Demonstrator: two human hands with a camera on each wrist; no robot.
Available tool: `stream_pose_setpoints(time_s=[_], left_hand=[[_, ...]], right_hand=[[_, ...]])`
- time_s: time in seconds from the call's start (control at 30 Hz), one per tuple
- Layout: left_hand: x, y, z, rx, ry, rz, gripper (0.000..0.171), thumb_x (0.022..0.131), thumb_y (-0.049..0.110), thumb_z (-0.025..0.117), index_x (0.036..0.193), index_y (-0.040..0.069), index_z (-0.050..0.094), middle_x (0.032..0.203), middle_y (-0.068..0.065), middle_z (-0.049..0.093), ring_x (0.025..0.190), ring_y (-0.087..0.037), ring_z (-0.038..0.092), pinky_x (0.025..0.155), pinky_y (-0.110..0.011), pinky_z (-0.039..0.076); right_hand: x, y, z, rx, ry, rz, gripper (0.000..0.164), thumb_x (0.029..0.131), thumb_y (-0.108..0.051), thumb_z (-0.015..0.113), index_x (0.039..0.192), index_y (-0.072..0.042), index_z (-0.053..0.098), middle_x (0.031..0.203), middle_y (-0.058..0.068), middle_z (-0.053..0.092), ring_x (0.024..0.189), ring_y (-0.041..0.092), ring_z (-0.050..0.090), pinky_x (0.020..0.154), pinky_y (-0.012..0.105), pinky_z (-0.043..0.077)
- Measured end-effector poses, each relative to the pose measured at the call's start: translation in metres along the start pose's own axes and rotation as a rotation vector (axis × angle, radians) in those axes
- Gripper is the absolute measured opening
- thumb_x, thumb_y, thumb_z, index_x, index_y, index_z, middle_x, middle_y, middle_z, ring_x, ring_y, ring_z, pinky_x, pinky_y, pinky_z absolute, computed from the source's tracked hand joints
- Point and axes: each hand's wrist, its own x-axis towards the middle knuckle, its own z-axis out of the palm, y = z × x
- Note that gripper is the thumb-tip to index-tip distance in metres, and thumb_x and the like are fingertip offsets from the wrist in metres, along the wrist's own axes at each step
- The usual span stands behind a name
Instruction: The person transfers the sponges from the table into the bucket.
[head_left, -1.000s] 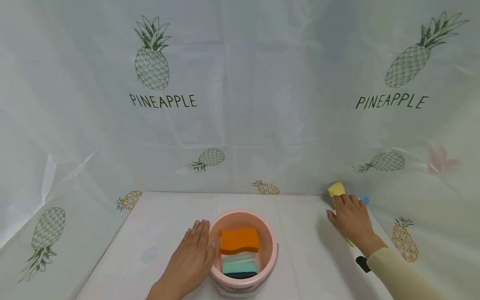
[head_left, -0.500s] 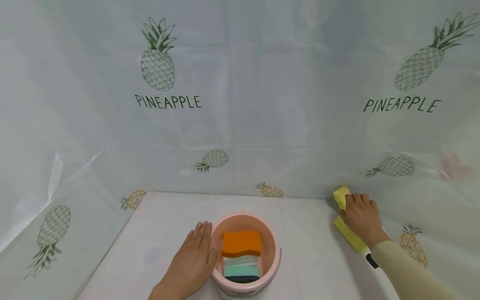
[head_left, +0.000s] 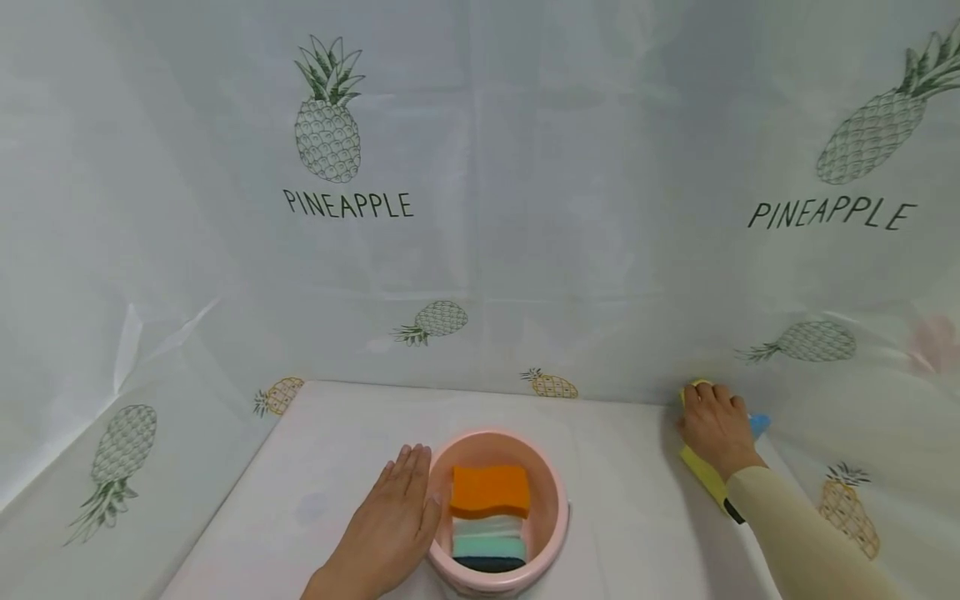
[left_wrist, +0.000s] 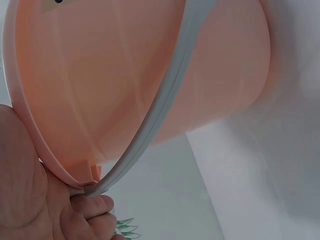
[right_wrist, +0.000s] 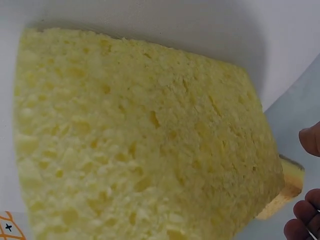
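Note:
My left hand lies along the left side of a pink bucket, its fingers straight and together at the rim. In the left wrist view, those fingers are beside the joint of the bucket's grey handle. At the back right corner, my right hand reaches over a far yellow sponge, covering most of it in the head view. Thumb and fingertips stand apart in the right wrist view. A larger-looking yellow sponge fills the foreground there, beneath the wrist. The bucket holds an orange sponge.
Below the orange sponge, the bucket also contains a white layer and a mint-green sponge with a dark side. Something blue shows beside my right hand. Pineapple-printed sheeting walls the table's back and sides.
My right hand has moved forward over the far yellow sponge, hiding more of it. My left hand stays at the bucket. The whole head view has shifted slightly.

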Motion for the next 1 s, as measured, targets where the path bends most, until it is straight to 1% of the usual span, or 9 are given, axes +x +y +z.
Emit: stream_pose_setpoints(time_s=[0.23,0.37,0.47,0.6,0.7,0.73,0.87,0.93,1.0], left_hand=[[0.000,0.001,0.001,0.018,-0.010,0.001,0.062,0.113,0.035,0.044,0.161,-0.003,0.037,0.168,-0.020,0.037,0.159,-0.036,0.030,0.129,-0.056,0.027],[0.000,0.002,0.001,0.030,0.000,0.010,0.062,0.113,0.035,0.044,0.160,-0.004,0.038,0.167,-0.020,0.038,0.159,-0.036,0.030,0.129,-0.056,0.028],[0.000,0.002,0.001,0.034,0.006,0.011,0.062,0.113,0.035,0.044,0.160,-0.004,0.038,0.167,-0.020,0.038,0.159,-0.036,0.031,0.129,-0.056,0.028],[0.001,0.002,0.002,0.037,0.012,0.009,0.062,0.113,0.035,0.045,0.160,-0.004,0.038,0.167,-0.021,0.038,0.159,-0.036,0.031,0.128,-0.057,0.028],[0.001,0.002,0.003,0.037,0.015,0.009,0.061,0.113,0.034,0.045,0.161,-0.004,0.038,0.168,-0.021,0.037,0.159,-0.036,0.030,0.128,-0.057,0.028],[0.001,0.002,0.003,0.036,0.017,0.011,0.061,0.113,0.034,0.045,0.161,-0.004,0.038,0.168,-0.021,0.037,0.159,-0.036,0.030,0.128,-0.057,0.028],[0.001,0.001,0.002,0.030,0.019,0.019,0.061,0.113,0.033,0.046,0.160,-0.004,0.038,0.167,-0.021,0.037,0.159,-0.037,0.030,0.128,-0.057,0.028],[0.001,0.001,0.002,0.032,0.018,0.019,0.061,0.113,0.033,0.045,0.160,-0.005,0.038,0.168,-0.021,0.037,0.159,-0.037,0.030,0.128,-0.057,0.028],[0.001,0.000,0.002,0.035,0.019,0.021,0.061,0.113,0.032,0.045,0.160,-0.005,0.038,0.167,-0.022,0.037,0.159,-0.037,0.030,0.128,-0.058,0.028]], right_hand=[[-0.002,0.004,0.006,-0.019,0.007,-0.005,0.041,0.091,-0.018,0.073,0.116,0.009,0.055,0.112,0.027,0.058,0.103,0.048,0.050,0.077,0.061,0.043],[-0.005,0.003,0.006,-0.026,0.008,-0.013,0.041,0.091,-0.016,0.074,0.117,0.011,0.055,0.108,0.027,0.057,0.099,0.046,0.050,0.075,0.059,0.043],[-0.009,0.001,0.007,-0.027,0.067,-0.032,0.037,0.089,-0.013,0.074,0.113,0.010,0.057,0.103,0.025,0.057,0.094,0.045,0.051,0.071,0.058,0.043],[-0.017,-0.001,0.013,-0.025,0.189,-0.084,0.036,0.084,-0.010,0.076,0.111,0.008,0.059,0.101,0.025,0.060,0.091,0.045,0.055,0.068,0.058,0.046],[-0.025,-0.004,0.016,-0.026,0.254,-0.147,0.039,0.082,-0.009,0.078,0.113,0.007,0.061,0.105,0.026,0.063,0.096,0.046,0.058,0.071,0.060,0.049],[-0.028,-0.005,0.017,-0.025,0.263,-0.173,0.036,0.081,-0.009,0.078,0.110,0.006,0.062,0.106,0.025,0.063,0.097,0.046,0.058,0.073,0.060,0.050],[-0.039,-0.008,0.019,-0.009,0.263,-0.263,0.024,0.080,-0.013,0.077,0.095,0.001,0.065,0.105,0.021,0.064,0.098,0.043,0.059,0.078,0.059,0.051],[-0.042,-0.008,0.020,-0.003,0.253,-0.267,0.020,0.082,-0.014,0.076,0.089,-0.001,0.063,0.104,0.020,0.064,0.096,0.042,0.058,0.078,0.058,0.051],[-0.042,-0.009,0.020,-0.005,0.238,-0.234,0.024,0.083,-0.016,0.078,0.091,-0.001,0.061,0.104,0.021,0.064,0.097,0.043,0.058,0.078,0.059,0.050]])
